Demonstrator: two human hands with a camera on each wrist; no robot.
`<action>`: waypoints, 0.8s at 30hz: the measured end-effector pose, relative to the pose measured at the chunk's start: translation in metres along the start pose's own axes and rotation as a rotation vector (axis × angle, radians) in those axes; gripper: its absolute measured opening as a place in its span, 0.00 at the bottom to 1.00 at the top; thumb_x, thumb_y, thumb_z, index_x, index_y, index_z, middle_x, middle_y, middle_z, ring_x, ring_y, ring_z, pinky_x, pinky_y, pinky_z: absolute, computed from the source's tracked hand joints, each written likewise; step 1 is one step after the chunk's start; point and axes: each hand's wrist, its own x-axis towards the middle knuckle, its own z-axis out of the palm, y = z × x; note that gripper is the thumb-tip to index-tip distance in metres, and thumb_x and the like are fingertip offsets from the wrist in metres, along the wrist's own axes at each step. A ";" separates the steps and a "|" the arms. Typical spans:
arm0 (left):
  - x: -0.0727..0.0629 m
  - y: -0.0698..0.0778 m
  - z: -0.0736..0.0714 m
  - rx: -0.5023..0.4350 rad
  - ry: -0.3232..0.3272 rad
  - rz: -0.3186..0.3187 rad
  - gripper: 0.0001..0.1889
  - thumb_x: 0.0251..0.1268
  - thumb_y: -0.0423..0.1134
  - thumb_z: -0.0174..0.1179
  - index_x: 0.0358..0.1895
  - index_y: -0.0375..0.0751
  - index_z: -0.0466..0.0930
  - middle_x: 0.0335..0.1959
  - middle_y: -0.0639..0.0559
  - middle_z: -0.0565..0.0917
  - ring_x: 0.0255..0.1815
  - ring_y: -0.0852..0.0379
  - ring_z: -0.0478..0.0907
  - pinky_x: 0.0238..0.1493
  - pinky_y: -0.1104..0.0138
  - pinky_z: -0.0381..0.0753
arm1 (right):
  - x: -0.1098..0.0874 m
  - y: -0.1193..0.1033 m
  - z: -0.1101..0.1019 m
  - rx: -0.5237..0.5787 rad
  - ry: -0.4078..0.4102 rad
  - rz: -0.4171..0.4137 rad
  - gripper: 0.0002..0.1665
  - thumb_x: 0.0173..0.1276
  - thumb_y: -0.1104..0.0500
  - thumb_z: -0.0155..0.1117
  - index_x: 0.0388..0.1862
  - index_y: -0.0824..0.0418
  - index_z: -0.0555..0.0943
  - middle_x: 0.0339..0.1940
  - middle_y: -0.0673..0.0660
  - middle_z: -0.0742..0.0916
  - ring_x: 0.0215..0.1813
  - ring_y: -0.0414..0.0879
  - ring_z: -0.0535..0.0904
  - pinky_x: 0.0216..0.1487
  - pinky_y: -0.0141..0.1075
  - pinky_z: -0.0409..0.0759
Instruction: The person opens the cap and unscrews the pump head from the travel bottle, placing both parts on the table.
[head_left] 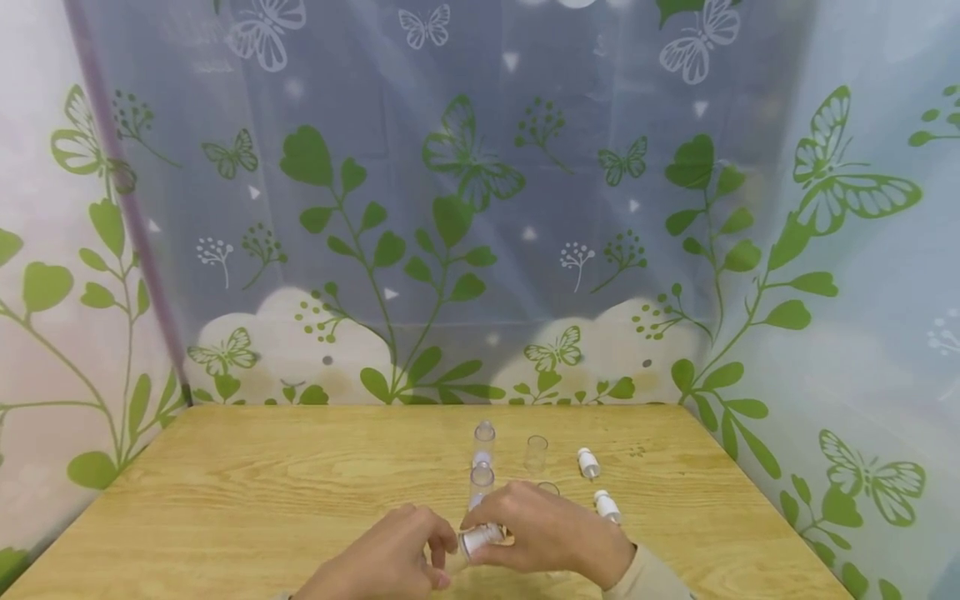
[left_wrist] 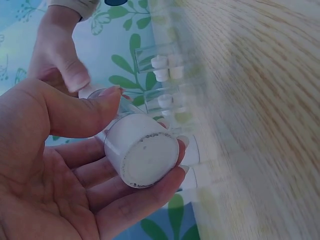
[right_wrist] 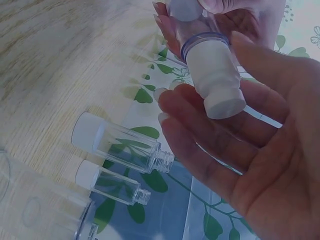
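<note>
My left hand [head_left: 397, 546] holds a clear bottle by its lower end. Its white base [left_wrist: 150, 161] faces the left wrist camera, with the thumb on one side and the fingers beneath. On the bottle's neck end sits a white pump top [right_wrist: 212, 67] with a clear bluish collar below it. My right hand [head_left: 551, 533] has thumb and fingers around this white top. In the right wrist view, the bottle's clear body reaches up into the left hand's fingers. The head view shows both hands close together over the table, the bottle lying sideways between them.
Two clear bottles with white bases [head_left: 483, 446] [head_left: 482, 482] stand upright beyond the hands. Clear caps [head_left: 536, 454] are right of them, one partly behind the right hand. Farther right lie two white pump tops [head_left: 588, 462] [head_left: 607, 506]. A printed curtain [head_left: 450, 250] surrounds the wooden table [head_left: 262, 475].
</note>
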 end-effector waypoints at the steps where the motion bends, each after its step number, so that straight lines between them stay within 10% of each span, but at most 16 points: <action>1: 0.000 0.000 0.000 -0.012 -0.004 -0.005 0.15 0.52 0.33 0.76 0.45 0.38 0.90 0.27 0.65 0.84 0.28 0.71 0.74 0.29 0.74 0.76 | 0.000 0.000 0.000 0.013 -0.005 0.009 0.14 0.75 0.53 0.66 0.53 0.57 0.87 0.48 0.49 0.92 0.44 0.26 0.84 0.42 0.16 0.78; 13: -0.001 0.000 0.000 -0.005 -0.014 -0.001 0.14 0.53 0.33 0.76 0.44 0.39 0.90 0.28 0.63 0.87 0.31 0.70 0.74 0.32 0.74 0.75 | 0.000 0.005 -0.002 0.097 -0.041 0.026 0.17 0.83 0.55 0.53 0.53 0.61 0.86 0.44 0.52 0.92 0.37 0.24 0.81 0.40 0.17 0.78; 19: 0.000 -0.001 0.001 0.011 -0.016 0.004 0.14 0.53 0.34 0.77 0.44 0.39 0.90 0.27 0.65 0.86 0.32 0.70 0.74 0.32 0.74 0.75 | -0.002 0.007 -0.002 0.138 -0.051 0.016 0.17 0.83 0.57 0.52 0.47 0.61 0.88 0.19 0.45 0.80 0.19 0.22 0.59 0.25 0.17 0.68; 24: 0.001 -0.002 0.001 -0.008 -0.019 0.010 0.14 0.53 0.33 0.76 0.45 0.38 0.90 0.27 0.64 0.86 0.29 0.70 0.73 0.31 0.74 0.75 | -0.002 0.007 -0.002 0.143 -0.049 0.004 0.16 0.83 0.58 0.53 0.40 0.58 0.87 0.17 0.43 0.72 0.19 0.24 0.55 0.24 0.18 0.62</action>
